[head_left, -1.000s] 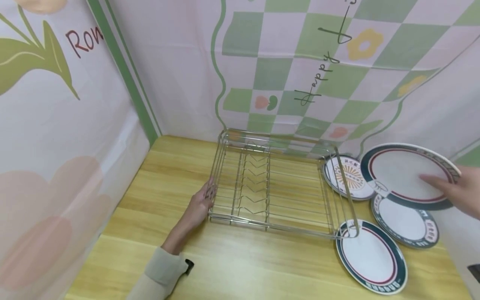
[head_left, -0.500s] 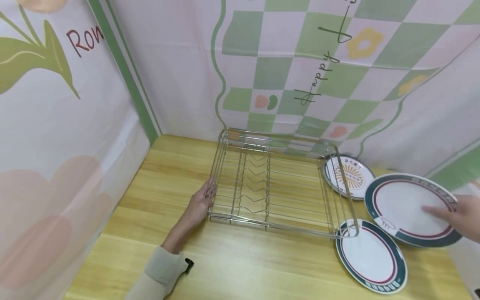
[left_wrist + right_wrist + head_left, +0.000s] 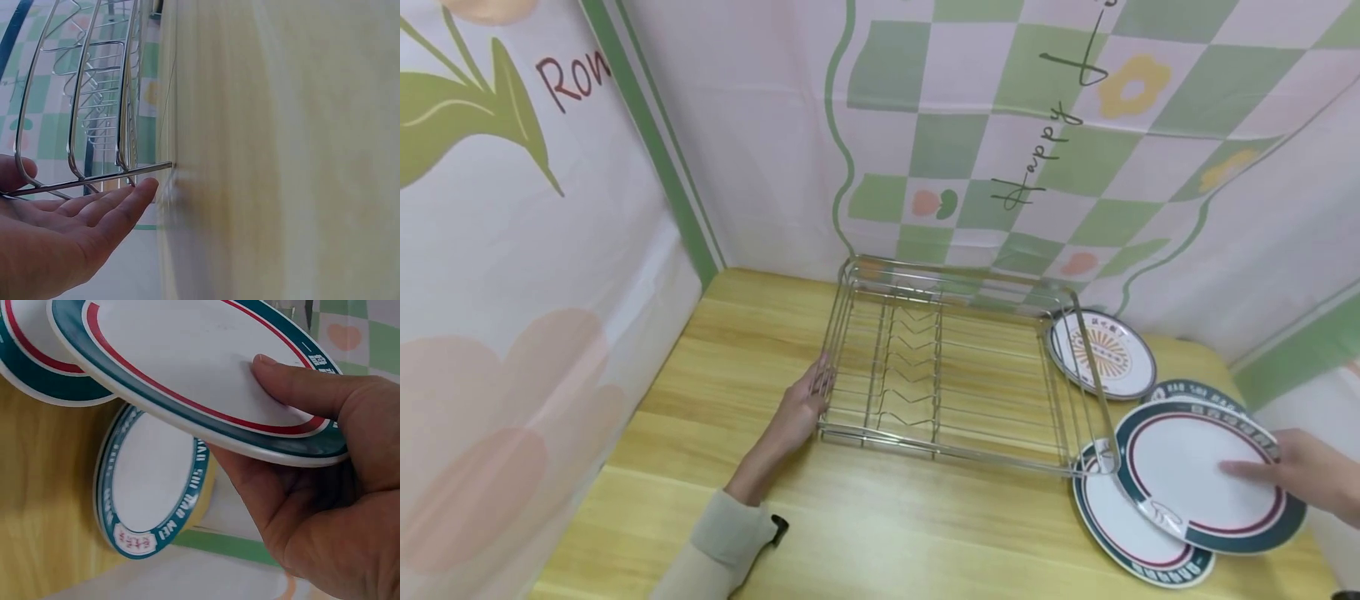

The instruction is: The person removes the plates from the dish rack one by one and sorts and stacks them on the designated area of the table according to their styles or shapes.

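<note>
In the head view my left hand [image 3: 797, 412] is at the left end of a wire dish rack [image 3: 936, 446]. The left wrist view shows the rack's side wire [image 3: 81, 181] between the thumb and the other fingers, which lie fairly straight. At the right, my right hand [image 3: 1311, 471] grips the edge of an oval white plate [image 3: 1202, 467] with a green rim and red line, thumb on its face. This plate is tilted and partly covers a similar plate [image 3: 1120, 508] on the table and a green-lettered plate [image 3: 153, 475] behind it.
A plate with an orange sunburst [image 3: 1101, 354] lies by the rack's back right corner, partly behind its wires. Wood-grain table [image 3: 865, 533] extends in front of the rack. A checkered cloth [image 3: 955, 142] hangs close behind it.
My right hand has lowered the plate toward the front and slightly left, so it now overlaps the front plate. The left hand and the rack stay in place.
</note>
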